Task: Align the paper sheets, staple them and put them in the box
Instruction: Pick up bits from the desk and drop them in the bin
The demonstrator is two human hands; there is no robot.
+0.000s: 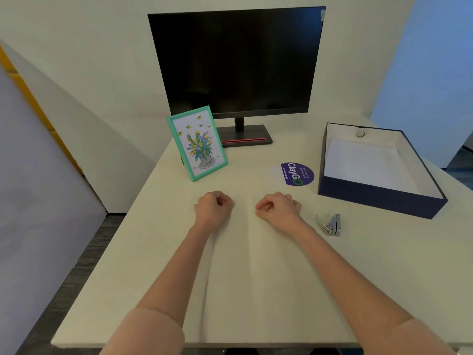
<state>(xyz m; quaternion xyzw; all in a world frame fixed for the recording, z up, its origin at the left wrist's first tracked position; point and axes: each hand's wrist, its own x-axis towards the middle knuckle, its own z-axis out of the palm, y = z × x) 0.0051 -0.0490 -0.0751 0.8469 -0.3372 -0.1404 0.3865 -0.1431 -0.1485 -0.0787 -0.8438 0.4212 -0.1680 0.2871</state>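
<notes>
While both fists rested on the bench (256, 290), this was the scene:
Left grip: left hand (213, 207) curled closed, holding nothing, knuckles down on the bench.
Right grip: right hand (279, 208) likewise curled closed and empty.
Box (378, 198): open, at the right; paper sheets (363, 162) lay flat inside.
Stapler (330, 224): lay untouched between right hand and box.

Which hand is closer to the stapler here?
Right. The right hand rests curled on the desk just left of the stapler; the left hand sits farther left, beyond the right one.
</notes>
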